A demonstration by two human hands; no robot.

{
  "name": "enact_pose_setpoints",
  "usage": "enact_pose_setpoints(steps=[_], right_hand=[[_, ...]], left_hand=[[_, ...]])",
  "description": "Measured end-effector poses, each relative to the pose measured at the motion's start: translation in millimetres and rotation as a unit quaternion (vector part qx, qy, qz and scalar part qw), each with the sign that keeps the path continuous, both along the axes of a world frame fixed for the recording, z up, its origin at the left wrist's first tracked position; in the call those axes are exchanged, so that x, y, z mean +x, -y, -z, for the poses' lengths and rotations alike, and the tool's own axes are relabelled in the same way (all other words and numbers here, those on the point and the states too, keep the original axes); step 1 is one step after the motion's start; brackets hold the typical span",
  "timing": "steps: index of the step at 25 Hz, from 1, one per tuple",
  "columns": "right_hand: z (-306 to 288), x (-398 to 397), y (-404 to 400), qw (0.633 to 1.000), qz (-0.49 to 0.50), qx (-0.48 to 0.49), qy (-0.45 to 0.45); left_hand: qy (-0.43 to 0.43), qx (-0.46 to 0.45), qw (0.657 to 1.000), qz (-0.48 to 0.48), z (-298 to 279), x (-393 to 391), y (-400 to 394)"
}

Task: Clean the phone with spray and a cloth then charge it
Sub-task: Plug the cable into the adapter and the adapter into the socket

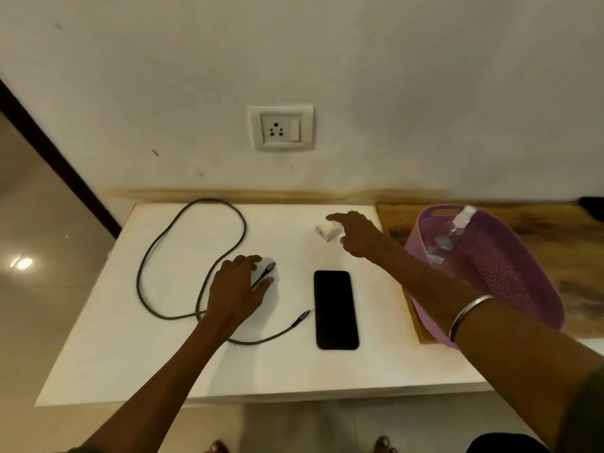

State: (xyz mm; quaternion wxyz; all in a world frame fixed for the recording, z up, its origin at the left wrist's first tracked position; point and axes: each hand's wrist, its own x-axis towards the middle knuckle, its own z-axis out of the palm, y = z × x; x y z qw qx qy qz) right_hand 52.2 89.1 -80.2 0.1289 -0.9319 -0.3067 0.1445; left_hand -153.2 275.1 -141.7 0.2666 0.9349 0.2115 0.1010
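Phone (336, 309): flat black slab, glossy, face up on white table (130, 354).
Left hand (237, 286): pinching cable (192, 256) plug.
Right hand (358, 235): spread above white charger (327, 231), not gripping.
Basket (510, 273): purple, perforated, holding clear spray bottle (452, 235).

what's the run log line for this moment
left hand: grasping cable plug | right hand: reaching adapter | phone: flat, unplugged | spray bottle: in basket

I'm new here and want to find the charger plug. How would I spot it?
Start at the wall socket and drop down to the white table. The charger plug sits near its back edge, just under the right hand. It is the only small white cube, unlike the flat black phone.
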Motion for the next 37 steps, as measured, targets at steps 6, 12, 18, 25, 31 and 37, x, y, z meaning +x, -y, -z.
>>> enact_pose_setpoints(steps=[6,12,18,25,31,37], right_hand=[[36,-2,-14,0.995,-0.053,0.03,0.074],[24,-3,-10,0.996,-0.002,0.074,0.058],[-49,-19,12,0.986,0.033,0.159,0.032],[-157,-68,30,0.975,0.016,0.197,0.1],[-250,-113,6,0.949,-0.026,0.308,0.064],[-293,-140,-12,0.943,-0.047,0.322,0.071]], left_hand=[[0.076,0.01,0.997,-0.031,16,6,-3],[0.087,-0.082,0.988,-0.093,-9,8,-4],[0.153,-0.071,0.979,-0.113,-89,3,-20],[0.23,-0.053,0.964,-0.121,-220,-11,-28],[0.301,-0.055,0.948,-0.086,-297,-28,-28],[0.32,-0.042,0.946,-0.008,-319,-40,-12]])
